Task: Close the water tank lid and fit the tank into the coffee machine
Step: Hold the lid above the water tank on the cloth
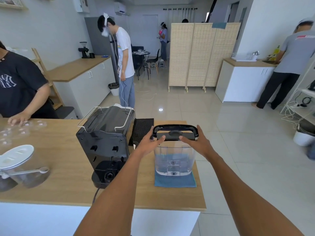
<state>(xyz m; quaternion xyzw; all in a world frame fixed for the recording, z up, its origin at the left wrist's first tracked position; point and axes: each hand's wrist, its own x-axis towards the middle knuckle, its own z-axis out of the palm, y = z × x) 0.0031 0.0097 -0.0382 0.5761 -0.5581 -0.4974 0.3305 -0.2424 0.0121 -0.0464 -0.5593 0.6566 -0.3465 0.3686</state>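
Note:
A clear plastic water tank (pixel 174 159) holding some water stands upright on a blue cloth (pixel 175 182) at the right end of the wooden counter. Its black lid (pixel 175 132) sits on top. My left hand (pixel 149 141) grips the lid's left end and my right hand (pixel 196 142) grips its right end, thumbs resting on the near edge. Whether the lid is fully seated I cannot tell. The black coffee machine (pixel 105 142) stands just left of the tank with its back toward me; its rear base socket (pixel 108 175) is bare.
A black drip grate (pixel 142 130) leans behind the machine. A clear jar with a white lid and scoop (pixel 20 166) is at the left. A person's hand (pixel 17 120) rests on clear cups across the counter. The counter's right edge (pixel 201 184) is close to the tank.

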